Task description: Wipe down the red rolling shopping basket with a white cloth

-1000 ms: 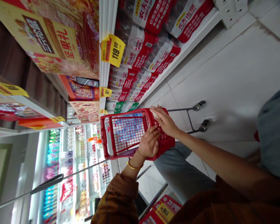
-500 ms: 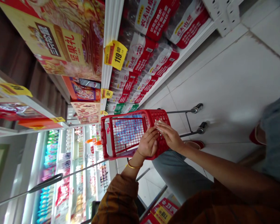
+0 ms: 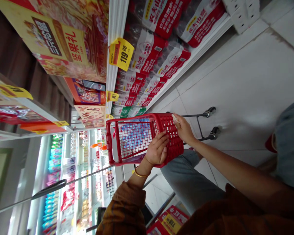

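The view is turned on its side, with the floor at the right. A red shopping basket cart (image 3: pixel 175 150) is in front of me, with a pack of clear blue-printed bottles (image 3: pixel 136 133) behind its mesh. My left hand (image 3: pixel 158 147), with a gold bangle at the wrist, overlaps the basket's edge. Its fingers are curled and pressed together; whatever they hold, if anything, is hidden. My right hand (image 3: pixel 185 129) is beside the basket's outer wall, its fingers closed on a crumpled white tissue (image 3: pixel 174 118). I cannot tell whether the tissue touches the basket.
Wheels (image 3: pixel 213 133) on thin legs stand on the tiled floor (image 3: pixel 240 81). Along the top are shelves of red-labelled water bottles (image 3: pixel 147 49) and gift boxes (image 3: pixel 71 39). A lit cooler (image 3: pixel 73 182) is at lower left. Another person's jeans (image 3: pixel 290 143) show at the right.
My right hand has moved away from my left fingers, rightward in the picture, taking the tissue to the basket's outer wall. My left hand has barely moved.
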A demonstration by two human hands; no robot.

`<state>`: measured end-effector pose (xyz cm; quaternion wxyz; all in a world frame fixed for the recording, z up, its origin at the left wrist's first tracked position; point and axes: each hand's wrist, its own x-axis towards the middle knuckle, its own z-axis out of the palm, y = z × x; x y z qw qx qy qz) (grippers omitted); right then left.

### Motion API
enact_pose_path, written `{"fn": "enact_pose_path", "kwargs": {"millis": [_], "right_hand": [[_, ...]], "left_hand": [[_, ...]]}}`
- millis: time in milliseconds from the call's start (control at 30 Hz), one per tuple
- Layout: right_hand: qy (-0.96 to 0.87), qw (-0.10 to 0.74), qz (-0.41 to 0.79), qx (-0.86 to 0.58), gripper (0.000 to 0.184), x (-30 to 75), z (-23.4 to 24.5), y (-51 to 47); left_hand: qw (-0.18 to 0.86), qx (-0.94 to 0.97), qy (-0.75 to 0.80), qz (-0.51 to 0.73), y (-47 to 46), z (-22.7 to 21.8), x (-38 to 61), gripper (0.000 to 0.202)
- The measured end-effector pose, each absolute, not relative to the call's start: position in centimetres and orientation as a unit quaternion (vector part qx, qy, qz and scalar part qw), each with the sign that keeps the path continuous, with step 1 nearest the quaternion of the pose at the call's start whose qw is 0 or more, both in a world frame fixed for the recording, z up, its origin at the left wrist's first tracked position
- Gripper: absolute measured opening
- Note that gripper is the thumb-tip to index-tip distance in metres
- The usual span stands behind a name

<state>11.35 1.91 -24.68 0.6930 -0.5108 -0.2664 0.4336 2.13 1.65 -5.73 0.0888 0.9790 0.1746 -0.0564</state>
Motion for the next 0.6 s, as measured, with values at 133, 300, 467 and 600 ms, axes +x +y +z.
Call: {"fn": "enact_pose_path", "kwargs": {"millis": [133,300,467,600], "right_hand": [[-0.271,0.684,0.434,-0.52,0.04,10.9,-23.1,0.2],[-0.287,0.686,0.425,-0.516,0.042,10.5,-21.3,-2.0],[-0.319,0.713,0.392,-0.486,0.04,12.7,-19.1,-1.7],[-0.354,0.727,0.391,-0.439,0.043,14.3,-18.2,0.7]], "left_hand": [[0.09,0.978,0.177,-0.058,1.7,-5.9,1.7,0.038],[0.077,0.98,0.172,-0.062,1.7,-5.9,1.9,0.038],[0.068,0.979,0.18,-0.066,1.4,-5.8,2.2,0.038],[0.067,0.977,0.199,-0.04,1.0,-6.0,2.2,0.046]]}}
